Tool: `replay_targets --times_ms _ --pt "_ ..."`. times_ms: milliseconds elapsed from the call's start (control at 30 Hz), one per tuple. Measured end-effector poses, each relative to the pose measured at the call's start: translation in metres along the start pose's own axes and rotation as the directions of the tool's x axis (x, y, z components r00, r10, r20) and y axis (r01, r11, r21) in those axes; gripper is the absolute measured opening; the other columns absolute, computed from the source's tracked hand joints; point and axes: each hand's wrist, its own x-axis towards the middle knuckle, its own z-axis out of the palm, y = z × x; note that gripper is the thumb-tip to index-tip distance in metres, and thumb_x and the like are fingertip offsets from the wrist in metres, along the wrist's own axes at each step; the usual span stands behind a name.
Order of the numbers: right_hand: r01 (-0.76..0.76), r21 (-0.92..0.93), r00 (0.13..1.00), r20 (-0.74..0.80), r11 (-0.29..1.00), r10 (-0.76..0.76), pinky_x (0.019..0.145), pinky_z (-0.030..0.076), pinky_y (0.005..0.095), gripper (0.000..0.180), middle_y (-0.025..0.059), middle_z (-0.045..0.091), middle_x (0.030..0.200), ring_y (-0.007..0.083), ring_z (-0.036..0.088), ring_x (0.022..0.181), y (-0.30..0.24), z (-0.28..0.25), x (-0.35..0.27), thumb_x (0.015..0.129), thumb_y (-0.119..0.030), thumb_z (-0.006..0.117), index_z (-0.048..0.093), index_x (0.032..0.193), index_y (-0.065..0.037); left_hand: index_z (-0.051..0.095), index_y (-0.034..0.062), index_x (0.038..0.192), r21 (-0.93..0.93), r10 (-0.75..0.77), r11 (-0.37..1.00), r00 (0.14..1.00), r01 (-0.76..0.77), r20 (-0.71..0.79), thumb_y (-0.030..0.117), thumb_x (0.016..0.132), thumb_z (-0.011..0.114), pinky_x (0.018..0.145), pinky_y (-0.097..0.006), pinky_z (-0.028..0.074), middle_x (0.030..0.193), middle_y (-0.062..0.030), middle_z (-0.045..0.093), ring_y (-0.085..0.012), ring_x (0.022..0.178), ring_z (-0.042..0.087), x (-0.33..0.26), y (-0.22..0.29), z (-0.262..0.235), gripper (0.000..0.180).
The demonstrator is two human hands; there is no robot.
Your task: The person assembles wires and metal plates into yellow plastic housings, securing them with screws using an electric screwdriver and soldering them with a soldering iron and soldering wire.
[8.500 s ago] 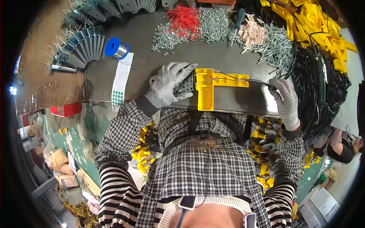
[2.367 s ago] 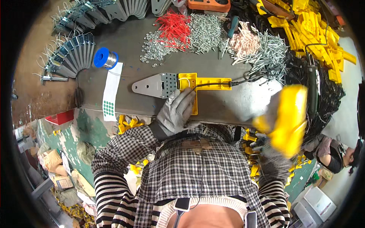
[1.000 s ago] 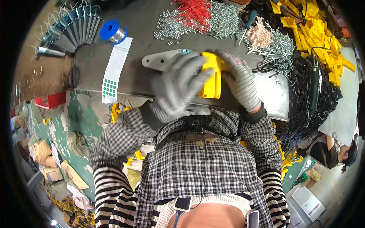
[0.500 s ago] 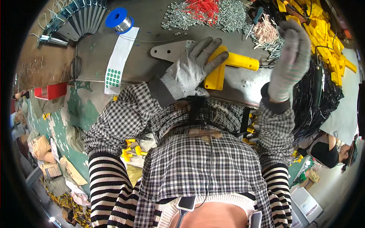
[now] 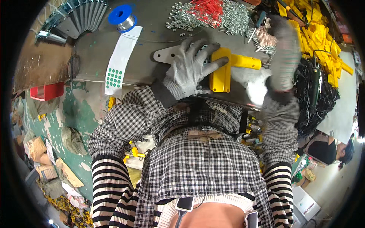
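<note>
Assembly seems underway: yellow housing (image 5: 220,79) lies on the counter (image 5: 143,62) partly beneath the splayed left hand (image 5: 188,70), the blurred right hand (image 5: 286,57) shows no readable grip, and the next move likely calls for steadiness.

Fisheye cam worn on the head here, the left one of a side-by-side pair, looking down the person's front, upright and unmirrored, with a round black rim eating the corners. It's close enough that the black-and-white checkered cloth apron (image 5: 205,163) hogs the lower middle, with the grey-gloved left hand (image 5: 188,70) a bit above centre and the blurry gloved right hand (image 5: 285,53) upper right. Super wide too: dark grey tabletop (image 5: 91,57) up top, peeling green-painted floor (image 5: 85,127) at left.
</note>
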Motion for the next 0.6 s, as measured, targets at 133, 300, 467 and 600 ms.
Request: replay_targets --times_ms 133,300,467,600 --pt "0.222 -0.969 0.924 0.173 0.110 -0.340 0.068 0.051 0.0426 0.015 0.0172 0.061 0.086 0.0368 0.062 0.079 0.055 -0.050 0.023 0.088 -0.010 0.062 0.057 0.102 -0.007 0.040 0.0321 0.142 -0.024 0.034 0.999 0.999 -0.033 0.021 0.049 0.061 0.077 0.113 -0.054 0.021 0.146 -0.0082 0.036 -0.0310 0.133 0.036 -0.005 -0.001 0.001 0.090" --pt "0.381 -0.899 0.873 0.273 0.216 -0.404 0.067 0.051 0.0411 0.012 0.0155 0.064 0.085 0.0349 0.063 0.076 0.037 -0.048 0.030 0.091 -0.011 0.060 0.057 0.101 -0.005 0.034 0.0317 0.146 0.131 -0.012 0.991 0.987 -0.010 0.163 0.039 0.071 0.072 0.116 -0.053 0.018 0.150 -0.0076 0.033 -0.0303 0.137 0.031 0.008 0.002 -0.005 0.084" --pt "0.491 -0.718 0.804 0.154 0.494 -0.575 0.082 0.047 0.0248 0.023 0.0032 0.063 0.104 0.0116 0.059 0.093 -0.026 0.000 0.007 0.099 -0.014 0.056 0.059 0.117 -0.002 0.025 0.0037 0.147 -0.068 -0.079 0.994 0.997 0.080 0.019 0.044 0.078 0.066 0.117 -0.052 0.018 0.154 -0.0150 0.025 -0.0301 0.140 0.028 -0.004 -0.004 0.012 0.089" --pt "0.531 -0.812 0.341 0.465 -0.241 -0.817 0.072 0.051 0.0335 0.025 0.0132 0.062 0.095 0.0240 0.063 0.083 -0.049 0.052 0.031 0.096 -0.022 0.054 0.060 0.110 -0.002 0.026 0.0020 0.147 0.385 -0.087 0.921 0.994 0.055 0.066 0.058 0.075 0.064 0.117 -0.054 0.014 0.154 -0.0171 0.023 -0.0315 0.143 0.023 -0.005 -0.004 0.006 0.099"
